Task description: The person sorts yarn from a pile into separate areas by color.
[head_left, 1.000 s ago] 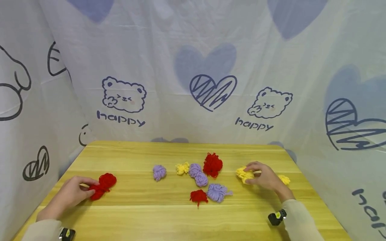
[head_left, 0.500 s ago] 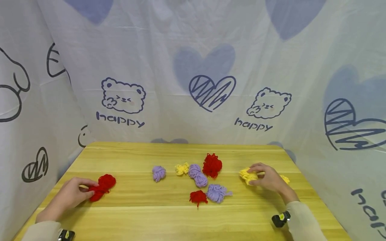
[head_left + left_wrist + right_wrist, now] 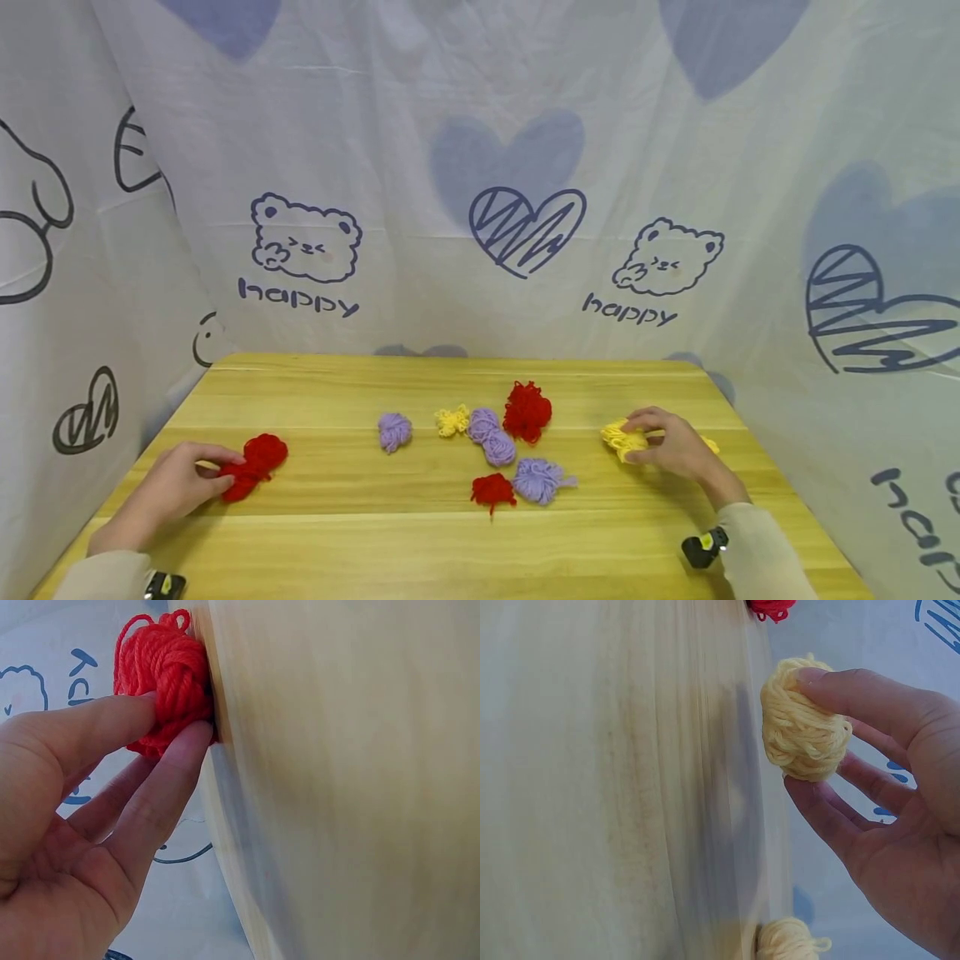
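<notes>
At the table's left side my left hand (image 3: 178, 477) pinches a red yarn bundle (image 3: 264, 454) between thumb and fingers. Its twisted strands and loose loops show in the left wrist view, where the red yarn (image 3: 169, 667) sits against the tabletop. On the right, my right hand (image 3: 671, 446) holds a yellow yarn ball (image 3: 618, 437), thumb on one side and fingertips on the other. The right wrist view has this yellow ball (image 3: 802, 724) raised off the wood. A second yellow yarn ball (image 3: 712, 446) lies behind the right hand, mostly covered by it.
Mid-table lie lilac yarn balls (image 3: 394, 432), a joined lilac pair (image 3: 492, 437), a small yellow bundle (image 3: 452, 421), a large red bundle (image 3: 528, 412), a small red one (image 3: 492, 490) and a tailed lilac ball (image 3: 538, 481). Printed cloth (image 3: 420, 275) encloses the wooden table (image 3: 360, 550).
My right hand has shifted a little to the right with the yellow yarn ball, covering more of the second one. The left hand stays on the red yarn.
</notes>
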### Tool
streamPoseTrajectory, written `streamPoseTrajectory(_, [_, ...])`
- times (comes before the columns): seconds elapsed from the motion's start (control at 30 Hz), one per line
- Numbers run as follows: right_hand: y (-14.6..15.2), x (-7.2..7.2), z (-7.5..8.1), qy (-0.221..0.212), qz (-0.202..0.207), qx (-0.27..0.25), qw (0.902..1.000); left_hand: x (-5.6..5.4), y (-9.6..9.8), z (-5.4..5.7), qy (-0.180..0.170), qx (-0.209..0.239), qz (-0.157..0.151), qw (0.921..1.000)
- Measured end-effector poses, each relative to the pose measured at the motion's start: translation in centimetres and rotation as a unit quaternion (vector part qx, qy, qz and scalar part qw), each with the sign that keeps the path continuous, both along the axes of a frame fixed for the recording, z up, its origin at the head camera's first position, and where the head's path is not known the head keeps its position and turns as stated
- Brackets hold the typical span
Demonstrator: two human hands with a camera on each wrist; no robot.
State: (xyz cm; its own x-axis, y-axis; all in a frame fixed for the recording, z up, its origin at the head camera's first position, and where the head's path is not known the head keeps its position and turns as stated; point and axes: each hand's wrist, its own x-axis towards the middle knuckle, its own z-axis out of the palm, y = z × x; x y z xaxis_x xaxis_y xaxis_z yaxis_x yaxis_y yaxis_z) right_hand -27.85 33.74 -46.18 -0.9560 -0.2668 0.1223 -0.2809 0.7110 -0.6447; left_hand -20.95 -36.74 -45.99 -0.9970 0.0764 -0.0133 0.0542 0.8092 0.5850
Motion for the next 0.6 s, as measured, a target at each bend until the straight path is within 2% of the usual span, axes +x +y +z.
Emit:
streamPoseTrajectory(0.4, [0.8, 0.5, 0.1, -0.014, -0.015, 0.011, 0.9997, 0.0, 0.0, 0.0, -0.002, 0.001, 0.0, 1.0])
streamPoseTrajectory(0.6, [1.3, 0.7, 0.0, -0.007, -0.011, 0.011, 0.9999, -0.1, 0.0, 0.0, -0.004, 0.001, 0.0, 1.0])
